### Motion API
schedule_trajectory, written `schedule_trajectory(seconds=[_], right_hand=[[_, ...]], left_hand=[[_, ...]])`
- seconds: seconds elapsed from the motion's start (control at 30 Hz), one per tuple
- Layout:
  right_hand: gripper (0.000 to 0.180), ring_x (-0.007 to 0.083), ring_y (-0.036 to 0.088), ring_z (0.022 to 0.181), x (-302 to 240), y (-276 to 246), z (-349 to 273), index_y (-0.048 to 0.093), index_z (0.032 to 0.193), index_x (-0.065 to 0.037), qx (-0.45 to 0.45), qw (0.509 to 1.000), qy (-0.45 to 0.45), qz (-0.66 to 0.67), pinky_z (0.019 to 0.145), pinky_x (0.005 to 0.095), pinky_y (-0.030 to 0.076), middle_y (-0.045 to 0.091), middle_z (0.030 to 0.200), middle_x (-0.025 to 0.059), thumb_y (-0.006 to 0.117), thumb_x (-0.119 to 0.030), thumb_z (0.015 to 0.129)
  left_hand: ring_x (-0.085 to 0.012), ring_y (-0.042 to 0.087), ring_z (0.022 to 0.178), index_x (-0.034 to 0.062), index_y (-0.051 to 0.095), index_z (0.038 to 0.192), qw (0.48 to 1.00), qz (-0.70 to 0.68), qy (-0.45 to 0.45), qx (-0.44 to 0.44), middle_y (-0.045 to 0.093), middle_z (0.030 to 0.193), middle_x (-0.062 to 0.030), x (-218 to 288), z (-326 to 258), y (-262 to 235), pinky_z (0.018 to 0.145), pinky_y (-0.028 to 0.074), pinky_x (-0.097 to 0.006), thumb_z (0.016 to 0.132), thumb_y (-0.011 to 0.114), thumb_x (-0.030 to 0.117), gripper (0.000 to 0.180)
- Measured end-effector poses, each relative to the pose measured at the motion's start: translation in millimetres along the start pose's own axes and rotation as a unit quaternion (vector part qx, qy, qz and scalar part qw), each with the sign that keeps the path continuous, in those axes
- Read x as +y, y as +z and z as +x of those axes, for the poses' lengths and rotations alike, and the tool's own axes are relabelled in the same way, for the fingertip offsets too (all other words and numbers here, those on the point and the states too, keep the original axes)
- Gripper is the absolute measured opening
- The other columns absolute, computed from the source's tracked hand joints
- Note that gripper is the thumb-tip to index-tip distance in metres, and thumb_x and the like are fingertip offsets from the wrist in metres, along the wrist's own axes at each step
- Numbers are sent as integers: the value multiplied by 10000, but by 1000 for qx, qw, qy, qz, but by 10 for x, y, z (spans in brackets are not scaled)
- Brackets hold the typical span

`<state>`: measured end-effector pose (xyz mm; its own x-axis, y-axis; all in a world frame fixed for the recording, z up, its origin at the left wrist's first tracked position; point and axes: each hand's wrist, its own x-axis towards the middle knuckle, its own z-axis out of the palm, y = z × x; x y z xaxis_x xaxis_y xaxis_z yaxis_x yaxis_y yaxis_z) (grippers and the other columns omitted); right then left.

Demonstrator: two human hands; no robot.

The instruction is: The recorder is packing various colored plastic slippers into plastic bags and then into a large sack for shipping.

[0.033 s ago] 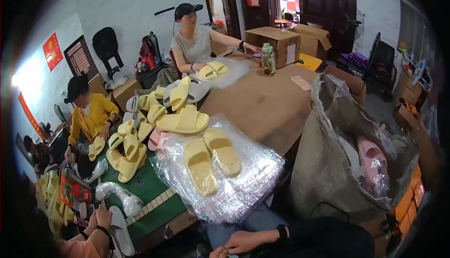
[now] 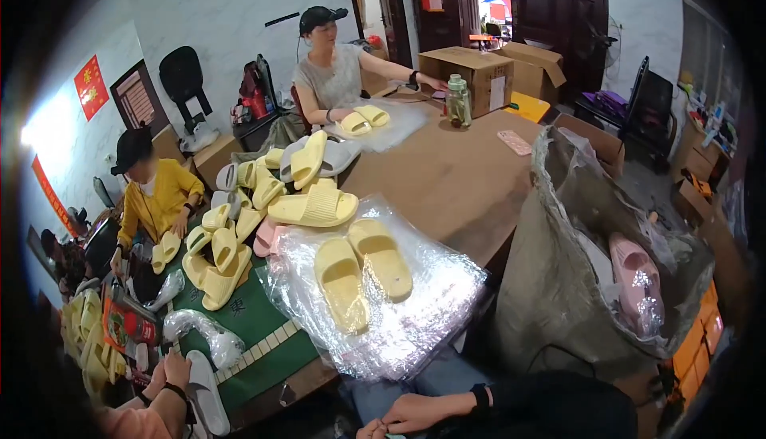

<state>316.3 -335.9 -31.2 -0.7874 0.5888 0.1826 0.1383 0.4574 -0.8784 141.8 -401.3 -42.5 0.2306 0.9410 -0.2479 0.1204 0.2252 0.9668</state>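
Observation:
At the lower edge, over my lap, my right hand (image 2: 425,413) and my left hand (image 2: 370,430) meet with fingertips closed together. A tiny pale green bit shows under them, too small to name. Beyond them, two yellow slippers (image 2: 361,275) lie side by side on a stack of clear plastic bags (image 2: 435,311) at the table's near edge. Neither hand touches the slippers. Behind that stack sits a heap of yellow slippers (image 2: 313,205), mixed with grey and pink ones. The lower part of my left hand is cut off by the frame.
A large woven sack (image 2: 531,279) with bagged pink slippers (image 2: 636,275) stands at my right. The brown table (image 2: 431,172) carries a green bottle (image 2: 458,102), a phone (image 2: 515,143) and a cardboard box (image 2: 471,80). Three co-workers sit around it; one's hands (image 2: 171,375) are near a grey slipper (image 2: 209,391).

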Motion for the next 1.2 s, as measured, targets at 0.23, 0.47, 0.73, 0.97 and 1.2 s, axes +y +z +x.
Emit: schedule_trajectory(seconds=[0.23,0.47,0.73,0.97,1.2], right_hand=[[274,336,508,459,-168,94,38,544,566,-44,205,971,-81,-95,422,407,377,522,538,151,554,-237,760],[270,311,514,440,-37,167,48,537,550,-60,216,962,-75,-151,409,394,386,534,537,133,573,-237,752],[102,260,542,527,95,86,-11,566,712,-51,218,956,-121,-153,466,339,439,523,577,87,576,-147,747],[168,271,537,503,3,98,49,523,630,-75,194,970,-85,-119,457,348,430,510,571,89,597,-167,749],[175,270,575,554,-97,158,88,552,680,-62,132,984,18,-120,478,347,447,566,615,102,606,-203,767]], left_hand=[[-55,420,626,64,528,789,980,-137,-7,143,476,704,29,-18,66,201,541,353,-222,930,395,245,265],[-85,501,627,73,548,871,918,-351,-140,118,526,734,-1,-73,155,216,501,397,-215,940,381,228,238],[-75,511,622,81,526,894,952,-286,-105,34,516,708,0,-112,111,265,510,415,-204,931,384,220,202],[-115,500,541,65,515,835,823,-547,-141,-62,509,634,-16,-128,174,117,472,389,-238,911,440,191,164],[-18,442,556,65,538,831,985,-153,-70,45,496,677,43,-73,60,-77,486,363,-170,920,462,192,173]])
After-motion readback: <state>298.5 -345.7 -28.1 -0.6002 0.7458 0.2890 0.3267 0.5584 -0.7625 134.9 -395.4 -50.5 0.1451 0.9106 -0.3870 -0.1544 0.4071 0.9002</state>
